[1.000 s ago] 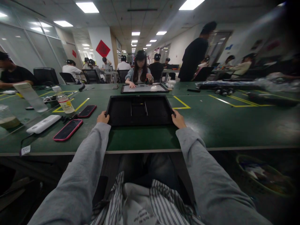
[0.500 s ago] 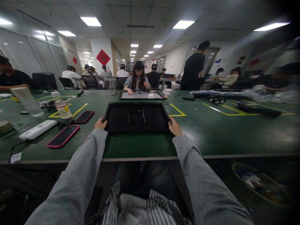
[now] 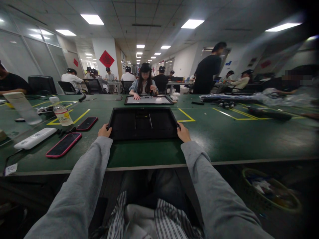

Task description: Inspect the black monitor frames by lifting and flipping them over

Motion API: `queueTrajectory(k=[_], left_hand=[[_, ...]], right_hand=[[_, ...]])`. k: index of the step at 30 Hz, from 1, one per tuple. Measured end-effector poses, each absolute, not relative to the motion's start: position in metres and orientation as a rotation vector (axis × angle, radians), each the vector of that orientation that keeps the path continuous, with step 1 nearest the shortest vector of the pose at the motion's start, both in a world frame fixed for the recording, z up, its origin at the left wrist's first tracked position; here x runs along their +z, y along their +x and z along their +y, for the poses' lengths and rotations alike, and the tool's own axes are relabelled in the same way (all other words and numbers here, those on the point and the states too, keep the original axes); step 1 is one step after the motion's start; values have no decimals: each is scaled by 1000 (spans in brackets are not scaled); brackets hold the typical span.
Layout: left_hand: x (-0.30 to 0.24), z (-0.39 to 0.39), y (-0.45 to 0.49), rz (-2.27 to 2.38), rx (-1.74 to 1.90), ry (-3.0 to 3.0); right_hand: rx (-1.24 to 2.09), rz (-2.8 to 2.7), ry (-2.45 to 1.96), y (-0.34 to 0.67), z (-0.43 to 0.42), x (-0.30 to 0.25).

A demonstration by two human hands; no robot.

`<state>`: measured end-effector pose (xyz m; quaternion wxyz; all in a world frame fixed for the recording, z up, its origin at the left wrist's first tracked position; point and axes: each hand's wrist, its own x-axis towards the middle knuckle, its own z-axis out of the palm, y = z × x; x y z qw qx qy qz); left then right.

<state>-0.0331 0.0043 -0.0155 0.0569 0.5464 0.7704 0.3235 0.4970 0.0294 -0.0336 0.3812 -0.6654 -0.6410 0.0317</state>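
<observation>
Standing person [image 3: 206,74] beyond my right grip [image 3: 183,132] shifted rightward. Right and left grip [image 3: 104,130] clasp opposite ends of black tray [image 3: 122,127]; underside hidden.

Overall light dim to moderate, sourced from rectangular ceiling lamps [image 3: 92,19] above and beyond the hands [image 3: 104,131]; lamp faces clipped to white. Pale glare noted on the counter [image 3: 224,142], right of the right hand [image 3: 183,132]. Black panel [image 3: 122,125] between the hands: underexposed, interior detail weak. Deep shadow nearer than the hands, below the counter edge. Plastic wrap [image 3: 281,96], far right of the hands: smeared. Bottle [image 3: 23,108], far left: leaning outward under wide-angle stretch. Upper right corner: blacked out.
</observation>
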Motion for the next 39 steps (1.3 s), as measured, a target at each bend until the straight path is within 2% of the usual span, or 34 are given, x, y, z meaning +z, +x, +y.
queueTrajectory(k=[21,34,37,39], left_hand=[[-26,17,-37,2242,1102,1634],[-13,-1,-24,2415,865,1788],[-8,-6,-19,2456,937,1885],[1,-14,-13,2484,1125,1933]], right_hand=[[122,-1602,-1714,494,28,-30],[52,-1622,-1740,498,35,-36],[-5,-1574,-1715,496,28,-28],[-86,-1536,-1643,493,22,-19]])
